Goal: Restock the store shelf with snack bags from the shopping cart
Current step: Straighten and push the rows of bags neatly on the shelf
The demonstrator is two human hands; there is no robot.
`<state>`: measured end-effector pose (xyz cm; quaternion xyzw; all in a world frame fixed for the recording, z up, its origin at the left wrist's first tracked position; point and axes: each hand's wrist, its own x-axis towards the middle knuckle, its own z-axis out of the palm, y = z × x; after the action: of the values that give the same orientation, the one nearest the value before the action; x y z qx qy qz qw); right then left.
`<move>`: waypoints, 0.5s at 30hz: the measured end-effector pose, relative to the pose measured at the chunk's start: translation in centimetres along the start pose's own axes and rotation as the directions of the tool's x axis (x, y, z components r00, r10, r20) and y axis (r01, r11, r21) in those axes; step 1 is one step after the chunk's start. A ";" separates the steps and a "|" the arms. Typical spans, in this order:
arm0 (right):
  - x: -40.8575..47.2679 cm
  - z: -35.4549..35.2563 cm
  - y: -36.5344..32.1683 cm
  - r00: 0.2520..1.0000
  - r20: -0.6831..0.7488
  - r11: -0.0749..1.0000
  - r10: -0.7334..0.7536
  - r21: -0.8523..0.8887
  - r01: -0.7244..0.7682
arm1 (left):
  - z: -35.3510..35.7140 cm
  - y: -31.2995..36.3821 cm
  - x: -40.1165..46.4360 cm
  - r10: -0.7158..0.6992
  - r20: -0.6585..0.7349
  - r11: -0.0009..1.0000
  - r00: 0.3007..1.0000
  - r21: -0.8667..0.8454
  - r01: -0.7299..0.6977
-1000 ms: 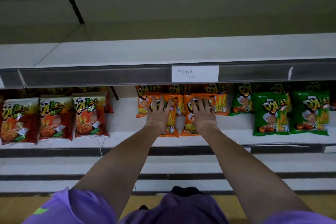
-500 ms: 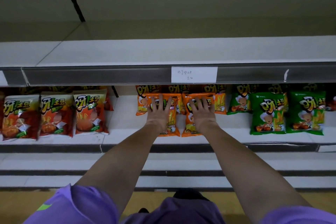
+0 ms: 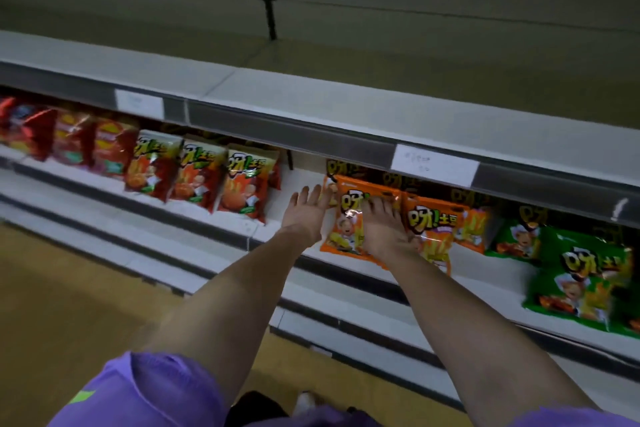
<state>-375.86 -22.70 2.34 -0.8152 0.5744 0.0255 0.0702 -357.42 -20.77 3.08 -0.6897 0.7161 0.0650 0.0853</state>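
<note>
Two orange snack bags are seen side by side at the front of the store shelf [image 3: 298, 180], the left orange bag [image 3: 349, 218] and the right orange bag [image 3: 433, 229], both printed with large yellow Korean lettering and a cartoon chef; the smaller print is blurred and cannot be read. The left hand [image 3: 304, 215] is held just beside the left orange bag with its fingers straight and spread, gripping nothing. The right hand [image 3: 382, 227] is laid flat on the front of the left orange bag, fingers extended. Red bags [image 3: 204, 178] with the same lettering are lined up to the left, and green bags [image 3: 581, 284] to the right. A white price label [image 3: 434, 165] is fixed to the rail above; its handwriting is too faint to be made out.
</note>
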 end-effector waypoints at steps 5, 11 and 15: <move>0.6 -0.2 -5.4 0.999 0.015 0.996 -0.047 0.077 0.046 | 0.2 -5.1 -2.5 -0.070 -0.035 0.997 0.997 -0.019 0.070; 2.4 -0.8 -13.3 0.998 -0.043 0.996 -0.039 0.079 0.043 | -0.2 -13.6 -4.6 -0.058 -0.088 0.998 0.994 -0.038 0.055; 3.9 -0.9 -20.6 0.996 -0.084 0.996 -0.014 0.091 0.022 | -0.6 -20.3 -5.4 -0.031 -0.074 0.999 0.997 -0.038 0.029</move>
<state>-355.24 -19.71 4.52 -0.8166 0.5699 -0.0356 0.0837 -337.01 -16.47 5.27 -0.7038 0.7070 0.0511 0.0466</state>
